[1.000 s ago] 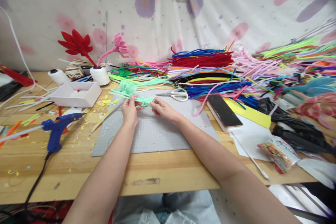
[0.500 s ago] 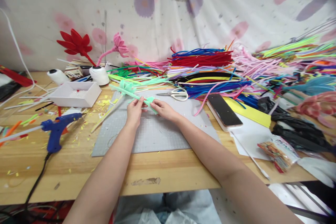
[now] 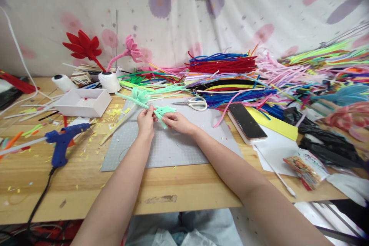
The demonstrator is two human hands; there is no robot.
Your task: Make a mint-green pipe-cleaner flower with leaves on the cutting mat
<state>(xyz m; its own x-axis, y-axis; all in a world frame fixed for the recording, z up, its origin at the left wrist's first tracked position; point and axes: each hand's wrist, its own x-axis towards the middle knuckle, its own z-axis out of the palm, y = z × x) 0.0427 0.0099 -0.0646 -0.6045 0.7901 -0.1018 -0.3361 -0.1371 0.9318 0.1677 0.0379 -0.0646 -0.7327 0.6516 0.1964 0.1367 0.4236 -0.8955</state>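
Observation:
A bundle of mint-green pipe cleaners point(image 3: 160, 112) is held over the grey cutting mat point(image 3: 184, 150). My left hand point(image 3: 146, 122) is closed around its middle, with long stems running out to the upper left. At the right end, where several tips fan out, the fingers of my right hand point(image 3: 177, 122) pinch the pipe cleaners. Just behind the stems lies a looped mint-green pipe-cleaner piece point(image 3: 140, 94). White-handled scissors point(image 3: 196, 103) rest at the mat's far edge, beyond my right hand.
On the left are a blue glue gun point(image 3: 60, 142) and a white box point(image 3: 83, 104). Pipe-cleaner piles point(image 3: 221, 65) line the back, near red point(image 3: 83, 48) and pink flowers point(image 3: 132, 49). A phone point(image 3: 247, 121) and snack packet point(image 3: 305, 167) lie to the right.
My right hand has shifted slightly, and the pipe-cleaner ends between my hands now spread out and show more. My left hand keeps its hold, having moved slightly left.

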